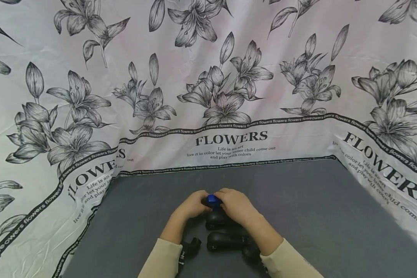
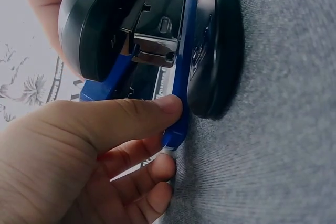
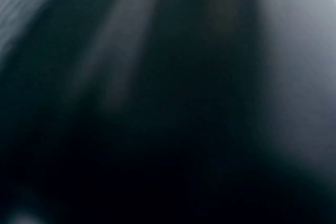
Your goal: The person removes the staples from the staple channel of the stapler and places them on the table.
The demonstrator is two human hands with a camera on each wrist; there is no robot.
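Observation:
In the head view a blue stapler (image 1: 214,200) is between my two hands near the middle of the grey table. My left hand (image 1: 194,204) pinches its left end; in the left wrist view the thumb (image 2: 152,113) presses on the stapler's blue base (image 2: 182,72), with fingers on the other side. From the right, my right hand (image 1: 238,205) grips the blue stapler, its fingertips partly hidden. Close in front lies a black stapler (image 1: 215,221), large in the left wrist view. The right wrist view is dark and blurred, showing no clear hand.
Nearer to me on the grey table (image 1: 316,216) lies a second black, stapler-like object (image 1: 226,242), partly behind the right forearm. Dark wrist-camera gear (image 1: 191,247) sits by the left sleeve. A flower-printed cloth (image 1: 229,146) borders the table at the back and sides.

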